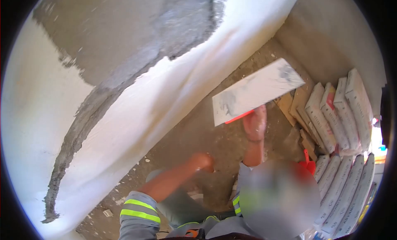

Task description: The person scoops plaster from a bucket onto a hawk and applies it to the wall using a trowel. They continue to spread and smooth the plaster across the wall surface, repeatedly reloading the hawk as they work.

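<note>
My right hand (255, 123) is closed around the red handle (240, 117) of a plastering trowel (258, 91). Its long, pale rectangular blade carries grey smears and is held out over the floor, away from the wall. Down and to the left of it is my left hand (202, 161), low over the floor near my leg. That hand is blurred, and its fingers cannot be made out. On the white wall (178, 87) at the left, a rough grey mortar patch (120, 33) tapers into a narrow strip (74, 136) running downward.
Stacked bags (341, 112) stand along the right side, with more bags (345, 194) below them. Cardboard pieces (295, 107) lean beside the upper stack. A red tool (307, 162) is next to the bags. Debris dots the floor (178, 136). A blurred round patch hides the lower right.
</note>
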Tool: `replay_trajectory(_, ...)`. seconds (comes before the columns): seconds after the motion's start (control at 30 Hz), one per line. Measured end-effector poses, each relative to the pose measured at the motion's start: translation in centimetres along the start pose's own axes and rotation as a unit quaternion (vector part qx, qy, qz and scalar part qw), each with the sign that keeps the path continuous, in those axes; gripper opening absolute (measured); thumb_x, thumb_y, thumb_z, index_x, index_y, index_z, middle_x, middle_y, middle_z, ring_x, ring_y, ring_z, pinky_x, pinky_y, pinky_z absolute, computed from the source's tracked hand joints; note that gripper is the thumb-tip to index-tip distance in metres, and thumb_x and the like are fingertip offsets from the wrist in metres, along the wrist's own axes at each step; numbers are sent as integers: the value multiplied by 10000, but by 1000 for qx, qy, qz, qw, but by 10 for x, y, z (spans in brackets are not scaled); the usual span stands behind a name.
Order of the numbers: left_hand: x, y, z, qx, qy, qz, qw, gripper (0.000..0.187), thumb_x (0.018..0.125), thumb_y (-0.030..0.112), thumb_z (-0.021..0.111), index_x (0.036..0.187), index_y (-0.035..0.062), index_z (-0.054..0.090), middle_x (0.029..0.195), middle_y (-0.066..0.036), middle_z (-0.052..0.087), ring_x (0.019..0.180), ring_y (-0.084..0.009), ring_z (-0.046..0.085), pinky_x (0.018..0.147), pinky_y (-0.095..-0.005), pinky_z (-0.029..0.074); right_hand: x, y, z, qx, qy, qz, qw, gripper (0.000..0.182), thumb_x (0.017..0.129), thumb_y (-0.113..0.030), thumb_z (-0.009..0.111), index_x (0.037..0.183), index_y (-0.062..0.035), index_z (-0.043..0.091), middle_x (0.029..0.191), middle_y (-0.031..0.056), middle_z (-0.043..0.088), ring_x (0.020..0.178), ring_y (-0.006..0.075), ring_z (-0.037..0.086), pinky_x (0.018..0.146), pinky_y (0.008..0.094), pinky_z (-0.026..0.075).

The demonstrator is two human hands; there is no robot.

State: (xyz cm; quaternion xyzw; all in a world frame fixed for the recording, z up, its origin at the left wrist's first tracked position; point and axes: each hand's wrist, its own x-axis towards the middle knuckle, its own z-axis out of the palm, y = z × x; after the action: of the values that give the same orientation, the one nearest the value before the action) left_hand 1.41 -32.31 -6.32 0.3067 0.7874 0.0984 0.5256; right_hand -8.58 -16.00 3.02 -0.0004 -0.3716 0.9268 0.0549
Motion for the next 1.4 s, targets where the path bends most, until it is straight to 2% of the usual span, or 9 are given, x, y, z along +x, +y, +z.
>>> replay_trajectory(0.23, -50, -4, -41, -170, 17, -124, 977, 487, 934, 497, 542, 1025, 31, 649, 830, -105, 672, 740, -225, 652, 648, -393, 541, -2, 58, -94, -64, 124, 179, 974, 157, 899, -188, 689, 943, -85, 580, 652, -13, 505, 532, 105, 479, 499, 249, 409)
replay_trajectory(0.33, -99, 3, -64, -357, 170, -127, 910, 403, 950, 434, 568, 962, 36, 628, 774, -69, 634, 682, -168, 621, 580, -328, 526, 21, 36, -79, -75, 76, 117, 987, 173, 889, -206, 701, 931, -79, 592, 678, -10, 539, 548, 96, 502, 500, 250, 407)
replay_trajectory(0.43, -125, 28, -88, -266, 208, -201, 919, 325, 943, 359, 611, 1021, 43, 629, 776, -64, 647, 681, -175, 622, 606, -328, 517, 45, 21, -91, -168, 40, 184, 968, 169, 873, -209, 721, 880, -81, 612, 692, -18, 564, 581, 76, 516, 527, 240, 407)
replay_trajectory(0.53, -149, 94, -116, -209, 276, -107, 932, 305, 936, 325, 622, 1055, 44, 621, 769, -71, 655, 686, -181, 626, 643, -340, 513, 76, 8, -85, -204, 89, 136, 965, 186, 854, -222, 746, 847, -73, 635, 699, -47, 558, 609, 46, 491, 546, 233, 397)
replay_trajectory(0.77, -125, 140, -151, -185, 287, -73, 937, 359, 926, 361, 624, 1116, 59, 587, 807, -162, 669, 757, -353, 651, 688, -417, 520, 281, -42, -36, -342, 35, -192, 919, 382, 820, -326, 785, 863, 24, 641, 701, 36, 577, 657, 110, 482, 599, 307, 447)
replay_trajectory(0.87, -116, 138, -175, -53, 286, -155, 944, 372, 929, 381, 616, 1124, 66, 578, 802, -156, 662, 778, -366, 648, 680, -441, 526, 298, -38, -14, -249, -2, -113, 962, 374, 794, -323, 805, 842, 8, 639, 717, 52, 610, 660, 124, 530, 614, 318, 473)
replay_trajectory(1.0, -93, 145, -204, -17, 305, -99, 947, 382, 937, 402, 599, 1141, 80, 567, 834, -155, 663, 816, -360, 652, 666, -445, 531, 234, 38, -47, -445, -142, -168, 868, 231, 767, -213, 824, 873, -67, 680, 787, 40, 665, 712, 143, 620, 652, 311, 502)
replay_trajectory(1.17, -85, 150, -223, 18, 269, -118, 956, 405, 935, 406, 602, 1164, 76, 550, 899, -164, 667, 844, -365, 649, 679, -445, 536, 267, 21, -95, -182, 104, -54, 976, 236, 835, -245, 769, 807, -38, 660, 636, -39, 536, 577, 58, 472, 538, 258, 402)
replay_trajectory(1.4, -100, 144, -219, -54, 284, -137, 948, 416, 932, 387, 614, 1158, 46, 544, 943, -172, 670, 872, -370, 646, 689, -444, 537, 331, -45, -51, -313, 15, -3, 950, 330, 812, -336, 777, 804, -29, 657, 639, 3, 558, 550, 82, 469, 512, 278, 391)
